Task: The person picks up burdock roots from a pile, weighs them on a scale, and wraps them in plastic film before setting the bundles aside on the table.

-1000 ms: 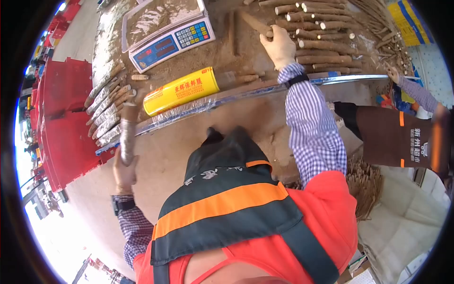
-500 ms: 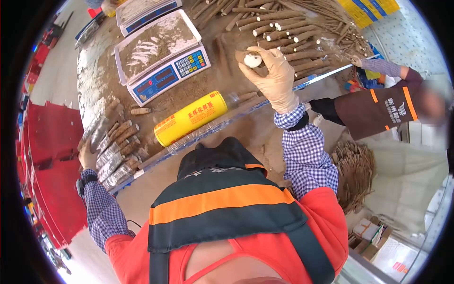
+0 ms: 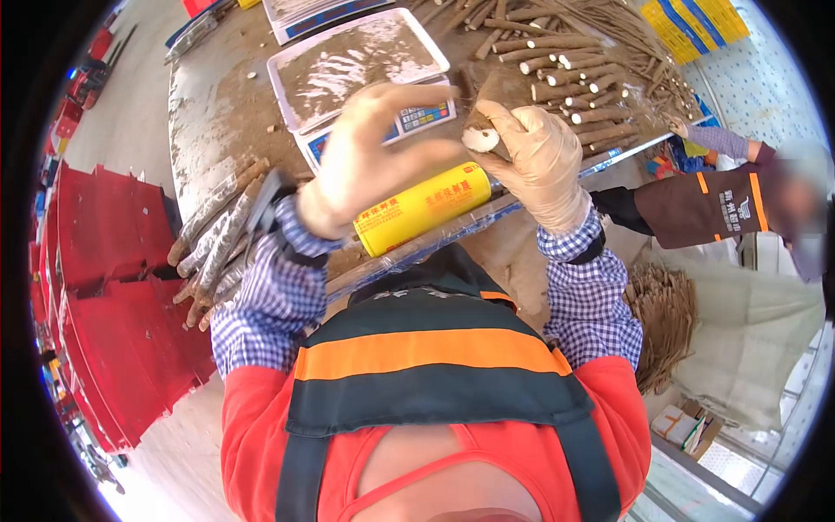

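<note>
My right hand (image 3: 544, 165), in a pale glove, grips a brown yam (image 3: 490, 91) whose white cut end faces me. A small dark spot shows on that cut face. My left hand (image 3: 370, 165), blurred by motion, hovers in front of the scale with fingers and thumb apart and nothing between them. Below both hands lies a yellow roll of cling film (image 3: 426, 210) along the table's near edge. Part of the roll and the keypad of the digital scale (image 3: 283, 80) are hidden behind my left hand.
At the left lie several yams in clear film (image 3: 209, 230). Cut yams (image 3: 565, 65) are piled at the back right. Red crates (image 3: 113, 226) stand left of the table. At the right is a co-worker in a brown apron (image 3: 696, 204). A brown bundle (image 3: 663, 304) sits below the table.
My left hand has left the wrapped yams and swung right and up, close to my right hand. The yam stays in my right hand. The camera view has shifted, and the wrapped yams lie differently.
</note>
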### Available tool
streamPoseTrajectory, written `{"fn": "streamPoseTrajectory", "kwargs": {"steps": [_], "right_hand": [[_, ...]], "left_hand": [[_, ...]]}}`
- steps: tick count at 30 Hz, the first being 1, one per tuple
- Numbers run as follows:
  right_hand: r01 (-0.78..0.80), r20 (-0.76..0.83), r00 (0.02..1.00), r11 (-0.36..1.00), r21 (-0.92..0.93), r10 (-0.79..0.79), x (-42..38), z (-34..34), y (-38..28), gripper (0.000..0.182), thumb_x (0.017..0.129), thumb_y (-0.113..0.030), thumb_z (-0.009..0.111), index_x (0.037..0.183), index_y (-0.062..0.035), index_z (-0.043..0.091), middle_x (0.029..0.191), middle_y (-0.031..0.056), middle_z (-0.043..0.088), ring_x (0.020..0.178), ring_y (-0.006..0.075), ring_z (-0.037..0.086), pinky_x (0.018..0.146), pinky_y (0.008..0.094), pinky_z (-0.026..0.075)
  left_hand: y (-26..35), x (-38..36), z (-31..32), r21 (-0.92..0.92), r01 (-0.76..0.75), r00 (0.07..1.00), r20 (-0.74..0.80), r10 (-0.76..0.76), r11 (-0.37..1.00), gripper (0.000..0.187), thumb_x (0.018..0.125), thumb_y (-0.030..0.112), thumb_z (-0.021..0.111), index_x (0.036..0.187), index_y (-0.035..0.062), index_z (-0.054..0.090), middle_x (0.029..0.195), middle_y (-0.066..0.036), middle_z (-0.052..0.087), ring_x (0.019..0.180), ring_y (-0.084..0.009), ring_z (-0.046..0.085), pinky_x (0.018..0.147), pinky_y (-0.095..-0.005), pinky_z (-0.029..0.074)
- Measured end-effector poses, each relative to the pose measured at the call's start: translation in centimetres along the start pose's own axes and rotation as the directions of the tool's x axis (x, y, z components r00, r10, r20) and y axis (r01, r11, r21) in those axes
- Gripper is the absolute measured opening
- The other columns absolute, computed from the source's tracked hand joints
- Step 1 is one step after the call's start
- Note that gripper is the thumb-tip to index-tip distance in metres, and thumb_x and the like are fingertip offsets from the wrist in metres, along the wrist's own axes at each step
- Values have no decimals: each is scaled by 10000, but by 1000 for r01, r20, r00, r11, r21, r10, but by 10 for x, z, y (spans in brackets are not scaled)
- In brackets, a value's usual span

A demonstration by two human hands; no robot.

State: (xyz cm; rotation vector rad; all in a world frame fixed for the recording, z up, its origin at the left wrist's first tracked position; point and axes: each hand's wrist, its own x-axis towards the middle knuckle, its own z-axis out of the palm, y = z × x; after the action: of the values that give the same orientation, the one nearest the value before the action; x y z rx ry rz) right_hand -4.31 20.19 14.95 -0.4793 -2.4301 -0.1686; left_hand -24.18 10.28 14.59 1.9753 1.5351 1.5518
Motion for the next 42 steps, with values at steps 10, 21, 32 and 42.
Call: {"fn": "streamPoseTrajectory", "kwargs": {"steps": [10, 21, 32, 42], "right_hand": [[-387, 93, 921, 855, 346, 379, -9, 8, 12, 386, 734, -184, 810, 1084, -92, 678, 880, 40, 605, 814, 209, 620, 717, 303, 498], [-799, 384, 587, 430, 421, 713, -32, 53, 258, 601, 884, -547, 618, 1244, -67, 581, 1152, 117, 647, 1053, 204, 617, 912, 337, 510], [-879, 350, -72, 107, -464, 934, -25, 152, 554, 1011, 838, -520, 634, 1443, 143, 168, 1386, 303, 459, 1266, 393, 499, 1070, 433, 402], [-984, 509, 4, 94, -150, 861, -74, 168, 597, 697, 779, -530, 639, 1196, 29, 630, 1284, 227, 591, 1201, 330, 558, 983, 373, 442]], "left_hand": [[-87, 18, 40, -324, 199, 961, 250, -119, 925, 526, 891, 81, 615, 1384, 26, 439, 1289, -102, 566, 1151, -201, 556, 1012, -297, 425], [-135, 75, 207, -202, 816, 577, 341, -742, 542, 514, 770, 169, 726, 1216, -28, 560, 1112, -146, 666, 1043, -216, 630, 908, -320, 494], [-250, 82, 323, 430, 794, 539, -171, -825, 430, 860, 709, 43, 649, 1483, 73, 274, 1129, -298, 537, 1035, -441, 553, 934, -459, 459], [-215, 129, 294, -740, 665, 363, 439, -822, -101, 408, 846, 49, 634, 1238, 3, 533, 1093, -82, 641, 971, -206, 636, 859, -332, 534]]}}
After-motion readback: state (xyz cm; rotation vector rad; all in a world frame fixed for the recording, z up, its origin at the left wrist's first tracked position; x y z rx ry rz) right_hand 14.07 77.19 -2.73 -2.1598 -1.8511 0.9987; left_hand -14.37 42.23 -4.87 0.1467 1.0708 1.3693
